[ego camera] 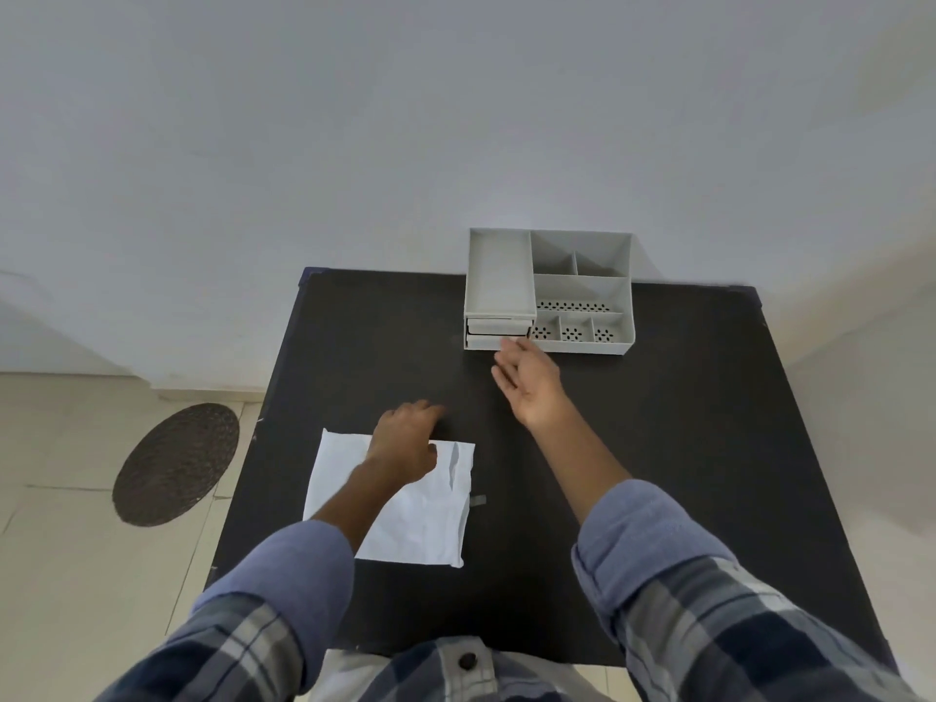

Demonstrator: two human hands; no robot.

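Observation:
A grey desk organiser (582,255) with several compartments and small drawers (494,334) at its lower left stands at the far edge of the black table (658,423). My right hand (529,382) reaches toward it with straight fingers, the fingertips at the front of the lowest drawer. A white sheet of paper (425,519), slightly creased, lies flat on the table's near left. My left hand (407,440) rests on the paper's far edge, fingers loosely curled over the tabletop, holding nothing that I can see.
The table stands against a plain white wall (456,119). A dark round woven mat (174,463) lies on the tiled floor to the left. A small grey piece of tape (478,500) sits beside the paper's right edge.

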